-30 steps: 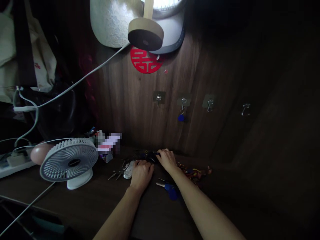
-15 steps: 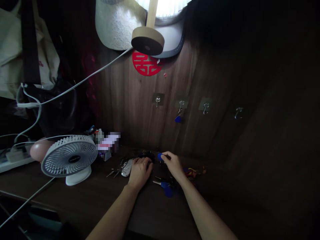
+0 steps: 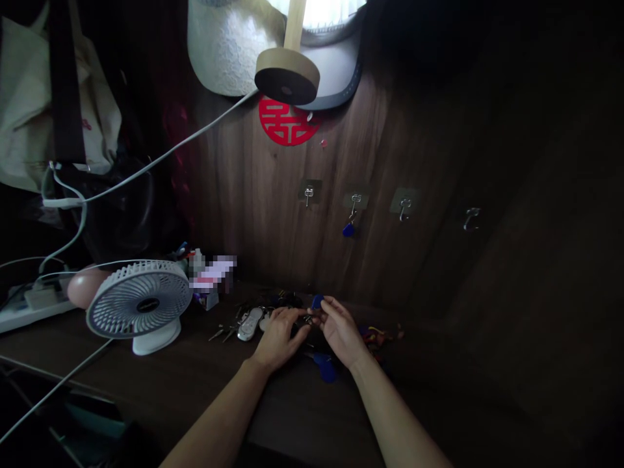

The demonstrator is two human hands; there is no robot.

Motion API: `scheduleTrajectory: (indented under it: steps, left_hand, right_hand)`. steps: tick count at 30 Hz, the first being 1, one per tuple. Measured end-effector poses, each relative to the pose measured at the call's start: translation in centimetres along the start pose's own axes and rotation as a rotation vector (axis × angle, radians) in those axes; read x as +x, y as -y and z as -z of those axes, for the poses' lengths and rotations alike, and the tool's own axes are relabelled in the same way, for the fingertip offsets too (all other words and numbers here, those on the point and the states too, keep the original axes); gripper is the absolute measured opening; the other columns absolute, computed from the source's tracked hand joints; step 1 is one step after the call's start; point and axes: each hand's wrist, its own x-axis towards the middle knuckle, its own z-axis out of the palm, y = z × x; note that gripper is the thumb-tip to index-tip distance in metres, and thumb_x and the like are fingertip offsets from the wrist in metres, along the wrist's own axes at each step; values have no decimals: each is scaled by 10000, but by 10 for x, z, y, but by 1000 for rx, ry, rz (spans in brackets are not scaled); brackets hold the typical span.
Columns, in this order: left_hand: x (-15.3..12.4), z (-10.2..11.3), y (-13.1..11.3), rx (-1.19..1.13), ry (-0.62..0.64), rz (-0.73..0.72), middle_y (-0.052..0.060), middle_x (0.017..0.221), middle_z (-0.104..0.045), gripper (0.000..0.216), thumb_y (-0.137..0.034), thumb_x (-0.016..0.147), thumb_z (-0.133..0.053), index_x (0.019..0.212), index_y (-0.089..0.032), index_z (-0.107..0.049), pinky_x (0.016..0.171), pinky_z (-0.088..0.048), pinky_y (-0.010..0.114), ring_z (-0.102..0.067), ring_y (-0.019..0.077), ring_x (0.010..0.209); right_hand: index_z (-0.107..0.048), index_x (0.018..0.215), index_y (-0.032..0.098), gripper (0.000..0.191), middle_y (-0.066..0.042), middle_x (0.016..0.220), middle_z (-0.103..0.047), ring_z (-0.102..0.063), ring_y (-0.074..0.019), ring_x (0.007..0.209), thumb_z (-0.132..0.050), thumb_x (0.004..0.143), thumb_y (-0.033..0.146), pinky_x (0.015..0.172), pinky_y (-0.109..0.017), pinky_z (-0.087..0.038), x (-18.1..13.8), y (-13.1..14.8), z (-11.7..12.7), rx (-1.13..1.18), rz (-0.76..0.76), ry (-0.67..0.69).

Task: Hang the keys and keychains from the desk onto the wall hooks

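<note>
My right hand (image 3: 340, 329) pinches a small blue key fob (image 3: 317, 301) just above a dark wooden shelf (image 3: 302, 403). My left hand (image 3: 279, 333) meets it from the left, fingertips closed on the ring or keys hanging from that fob. Under and around both hands lies a heap of keys (image 3: 273, 305), with a white fob (image 3: 249, 323) to the left and another blue-headed key (image 3: 325, 366) below the right hand. The light is dim, so small parts are hard to make out.
Several hooks (image 3: 404, 207) are stuck on the wood wall; one carries a blue tag (image 3: 348, 229). A white desk fan (image 3: 140, 305) stands at left with a power strip (image 3: 29, 309) and cables. A lamp base (image 3: 286, 75) hangs overhead. Coloured cords (image 3: 377, 335) lie right of my hands.
My right hand lifted a blue fob out of the key heap and turned toward my left hand. The left hand rose from the shelf and closed on what hangs from it.
</note>
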Motion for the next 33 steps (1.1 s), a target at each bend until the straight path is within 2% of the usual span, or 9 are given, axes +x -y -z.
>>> scheduleTrajectory:
  steps: [5,10,14,18,22,29,33]
  left_hand:
    - [1,1,-2,-33,-62,24,19,848,-655,188,-307,878,-445,912,-201,-596,849,-405,317,-581,166,837]
    - [1,3,0,-130,-124,118,16,832,-640,218,-350,882,-424,859,-200,-580,793,-417,288,-570,170,841]
    - [3,1,0,-423,-105,228,7,767,-630,279,-422,881,-392,825,-189,-534,709,-451,256,-585,151,751]
    - [9,2,-5,-772,-72,318,7,741,-652,303,-480,854,-397,788,-195,-475,742,-487,289,-625,158,726]
    - [11,3,-7,-901,-91,368,12,759,-669,315,-511,821,-437,778,-200,-463,734,-503,315,-646,175,737]
    - [12,0,2,-1044,-177,461,14,769,-687,344,-533,768,-518,771,-197,-441,736,-517,346,-671,195,741]
    - [12,-2,7,-1105,-207,476,32,801,-696,333,-509,766,-542,787,-191,-448,753,-514,350,-676,206,778]
  right_hand:
    - [-560,785,238,233,33,727,-634,-632,-152,736,-725,645,326,642,-268,-467,1,0,2,109,-24,-10]
    - [-569,773,227,245,40,680,-633,-621,-136,649,-737,616,313,585,-243,-457,3,-1,6,85,-55,-70]
    - [-583,757,215,249,35,641,-629,-601,-139,594,-727,604,348,545,-240,-436,4,-6,6,-40,-77,-82]
    - [-589,749,209,263,38,623,-619,-585,-136,572,-732,586,358,530,-239,-428,3,-12,3,-123,-87,-55]
    - [-588,761,211,262,36,632,-627,-593,-140,586,-722,601,369,541,-248,-446,3,-16,3,-149,-71,-40]
    - [-572,1006,230,388,13,693,-665,-633,-162,610,-672,675,405,552,-267,-458,6,-18,9,-170,-63,7]
    - [-541,1088,238,436,2,781,-671,-630,-149,646,-655,701,403,581,-261,-463,0,-14,2,-305,30,82]
